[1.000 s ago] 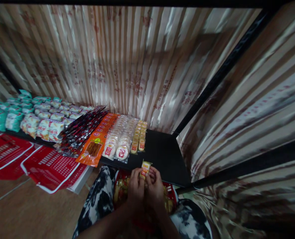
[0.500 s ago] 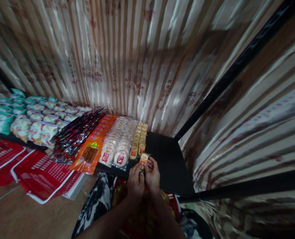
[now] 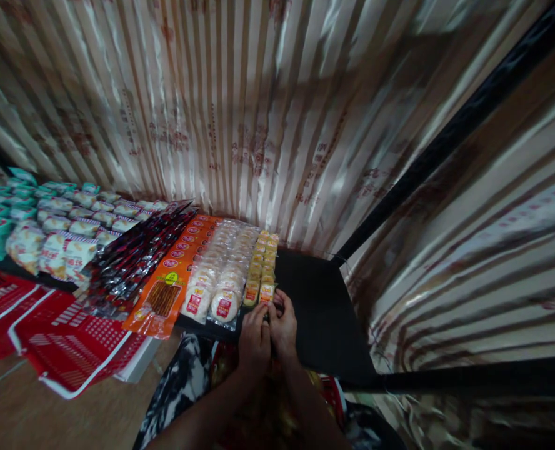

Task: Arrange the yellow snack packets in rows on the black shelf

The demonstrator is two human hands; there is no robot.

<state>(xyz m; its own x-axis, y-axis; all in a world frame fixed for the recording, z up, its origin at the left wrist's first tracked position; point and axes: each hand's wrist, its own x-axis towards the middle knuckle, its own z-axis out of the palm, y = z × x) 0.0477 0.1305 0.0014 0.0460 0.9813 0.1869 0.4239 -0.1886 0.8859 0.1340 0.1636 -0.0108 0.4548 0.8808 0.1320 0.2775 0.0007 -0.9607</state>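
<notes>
Pinching one small yellow-and-red snack packet (image 3: pixel 267 293) together, left hand (image 3: pixel 254 340) and right hand (image 3: pixel 283 328) close their fingers on it at the near end of the yellow packet row (image 3: pixel 263 262) on the black shelf (image 3: pixel 315 306).

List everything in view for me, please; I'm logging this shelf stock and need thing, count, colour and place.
small snack packet: one, yellow-orange, at the near end of its row, held by both hands
rows of small packets: two, yellow-orange, right of the round cakes
round cakes: many, pale with red labels, mid-shelf
orange packs: one row, orange, left of the cakes
dark packets: many, black-red, further left
pale and teal bags: many, far left
shelf: one, black
red baskets: two, on the floor, left
curtain: striped beige, behind
left hand: on the packet
right hand: on the packet
</notes>
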